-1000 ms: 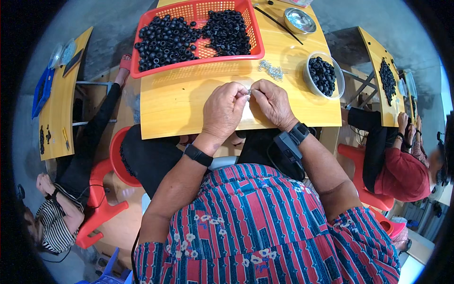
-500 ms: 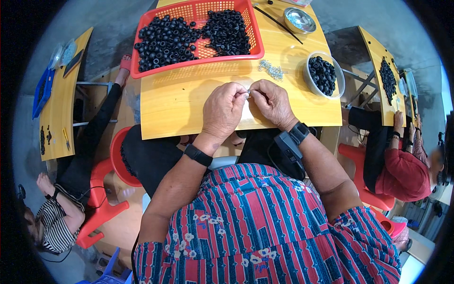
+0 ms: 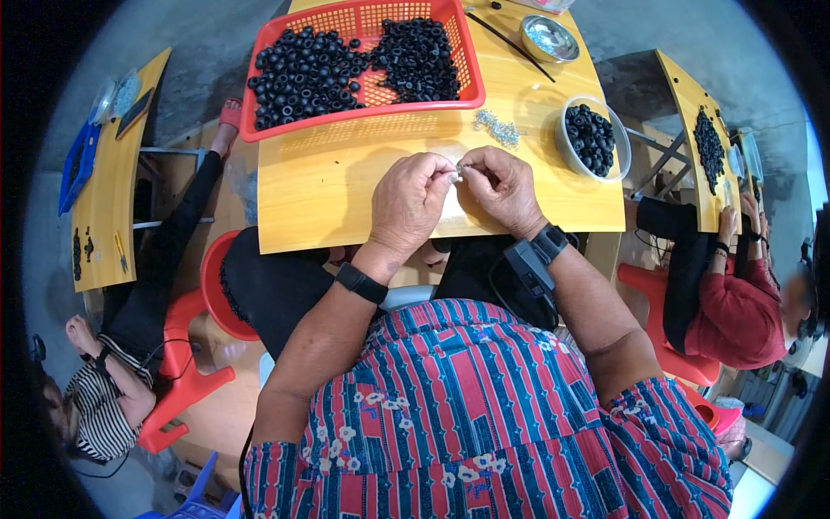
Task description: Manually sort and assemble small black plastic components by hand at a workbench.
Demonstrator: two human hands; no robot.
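Over the near part of the yellow table (image 3: 311, 203), my left hand (image 3: 410, 197) and my right hand (image 3: 501, 183) meet fingertip to fingertip. Both are closed in a pinch. Between them is something tiny and greyish that I cannot make out. Just beyond my fingers lies a loose pile of small clear, shiny pieces (image 3: 496, 129). To the right of my right hand stands a round clear tub (image 3: 622, 149) holding black ring-shaped parts (image 3: 590, 138). Farther off, a red basket (image 3: 372, 114) carries two heaps of small black parts (image 3: 304, 78).
A metal bowl (image 3: 560, 45) with small pale pieces and a thin black rod (image 3: 512, 46) lie at the table's far right. Co-workers sit at tables on both sides, one in a striped shirt (image 3: 108, 406), one in a red top (image 3: 739, 320). A red stool (image 3: 181, 363) stands at left.
My hands stay almost in place. The right fingertips have shifted very slightly right and down, still pinched against the left ones.
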